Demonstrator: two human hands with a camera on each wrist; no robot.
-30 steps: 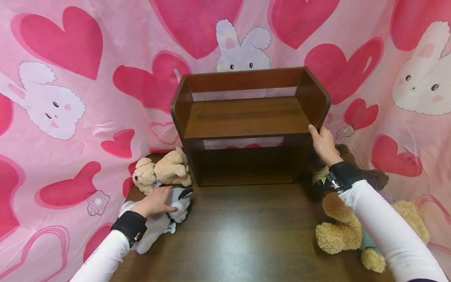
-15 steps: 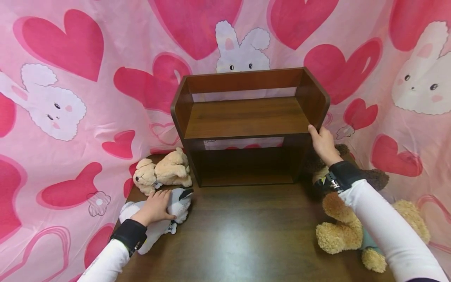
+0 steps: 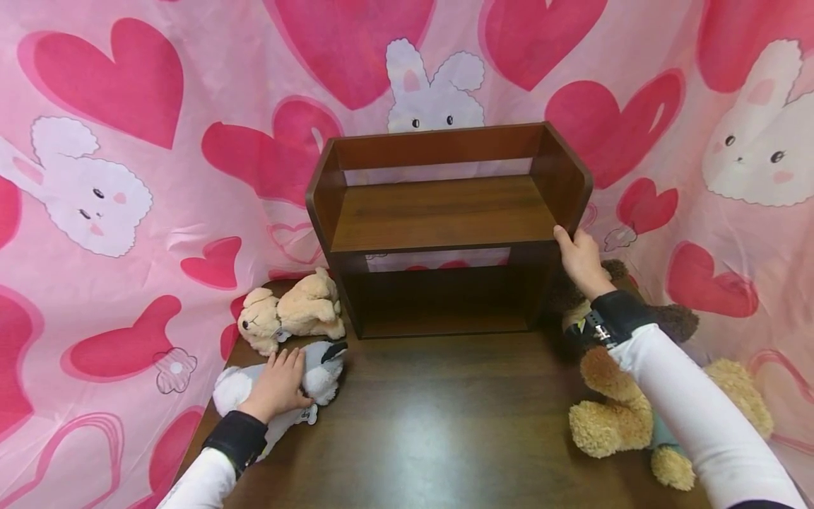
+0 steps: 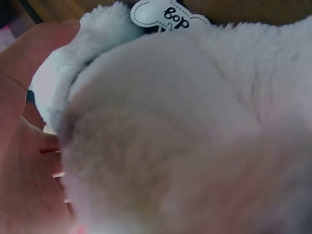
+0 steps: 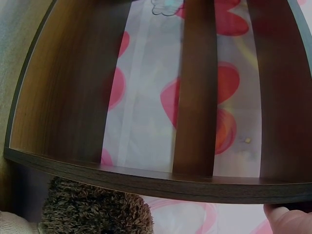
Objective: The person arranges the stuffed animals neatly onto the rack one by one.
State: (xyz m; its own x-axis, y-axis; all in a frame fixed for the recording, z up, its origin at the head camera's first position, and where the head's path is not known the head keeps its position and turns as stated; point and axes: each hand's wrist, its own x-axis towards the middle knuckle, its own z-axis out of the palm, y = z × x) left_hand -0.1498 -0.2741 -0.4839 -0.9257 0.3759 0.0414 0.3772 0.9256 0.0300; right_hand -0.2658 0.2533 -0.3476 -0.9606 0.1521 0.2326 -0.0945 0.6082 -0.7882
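The left hand lies over a grey and white plush dog on the table's left side. Its fingers spread across the toy's back, with the thumb round the near side by the neck. In the left wrist view, thumb and fingers take in the white fur, and a bone-shaped tag with lettering hangs beyond. The right hand grips the right side panel of a brown wooden two-tier shelf, thumb at the front edge and other fingers hidden behind. Both tiers hold nothing.
A tan plush dog lies left of the shelf, behind the grey one. Under the right arm are a dark brown plush toy and a curly tan plush bear. A pink heart-print cloth hangs round the wooden table.
The left hand has shifted slightly toward the near side of the plush dog, its thumb now lower by the tag. The right hand keeps its grip on the shelf.
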